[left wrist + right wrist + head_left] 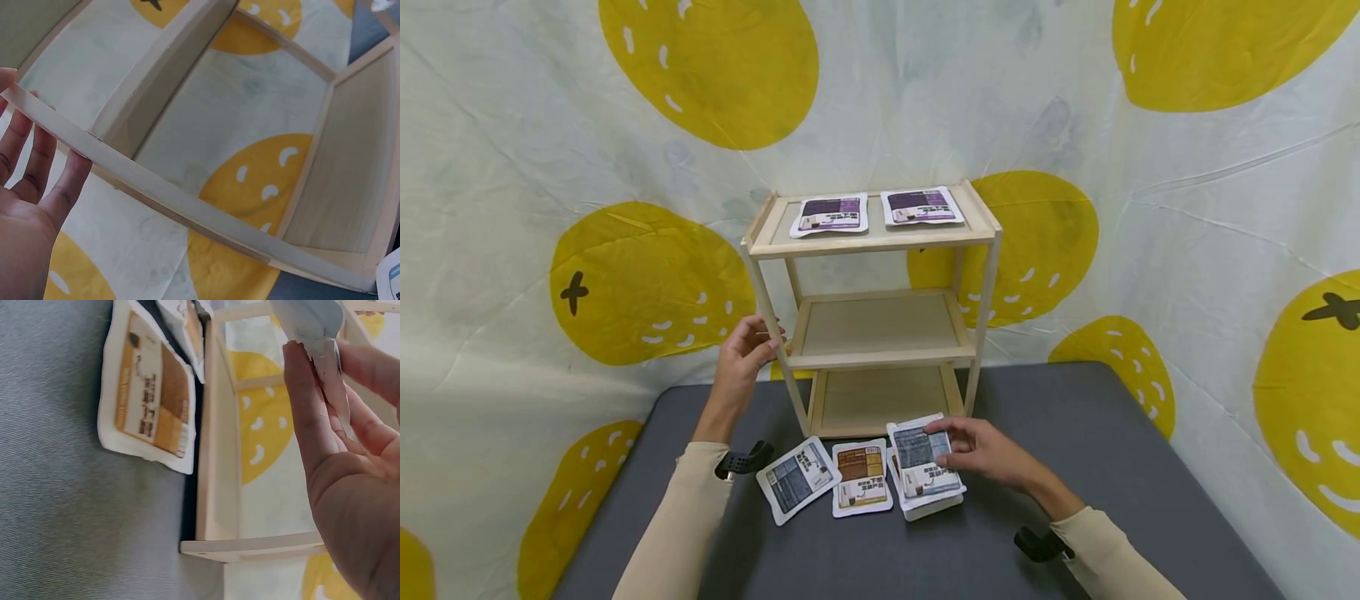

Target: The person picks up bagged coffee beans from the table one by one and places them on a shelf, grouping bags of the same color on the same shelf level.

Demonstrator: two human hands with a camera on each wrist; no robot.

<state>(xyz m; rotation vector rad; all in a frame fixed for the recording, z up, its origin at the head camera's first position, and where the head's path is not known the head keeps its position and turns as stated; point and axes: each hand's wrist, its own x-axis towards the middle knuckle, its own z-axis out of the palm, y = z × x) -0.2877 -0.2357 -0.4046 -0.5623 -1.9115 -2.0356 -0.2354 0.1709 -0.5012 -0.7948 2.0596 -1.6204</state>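
Observation:
My left hand grips the left front post of a pale wooden three-tier shelf; in the left wrist view the fingers reach round the post. With fingers and thumb, my right hand pinches a white pouch with a blue label, over a stack of pouches in front of the shelf. The right wrist view shows this pouch edge-on between thumb and fingers. Beside the stack lie an orange-labelled pouch and, tilted, another blue-labelled pouch.
On the shelf's top tier lie two purple-labelled pouches, one left and one right. The shelf stands on a dark grey table. Behind hangs a white cloth printed with large yellow fruit.

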